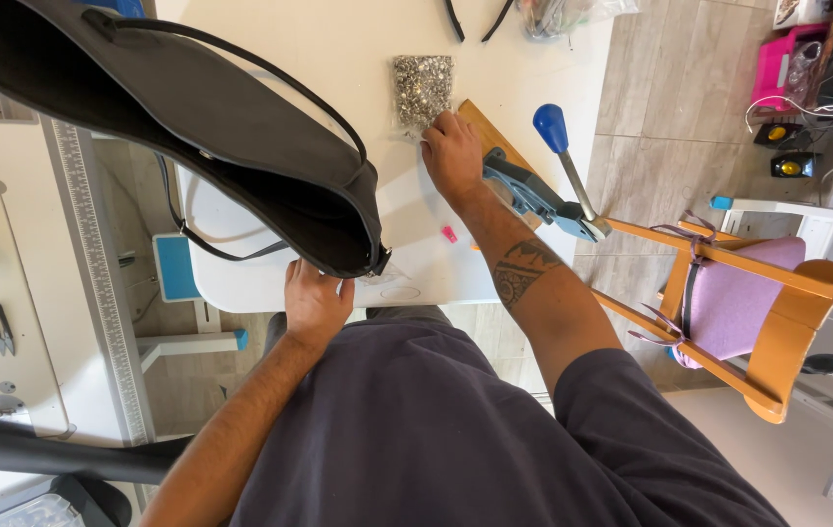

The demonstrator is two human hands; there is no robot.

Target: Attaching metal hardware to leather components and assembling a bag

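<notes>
Left hand (316,301) gripped large black leather bag (192,127), fingers hidden beneath; right hand (452,151) reached clear packet of metal rivets (422,88), grip unclear.

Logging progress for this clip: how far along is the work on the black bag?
Looks done: the black bag is sewn, with its strap on. In hand: the left hand holds the bag's corner at the table edge; the right hand reaches into the packet of metal studs beside the blue-handled press. Left: no stud is visibly picked or under the press yet.

Black bag (192,127), silver rivets (423,88), blue-knobbed press (543,185), white table (338,49).
</notes>
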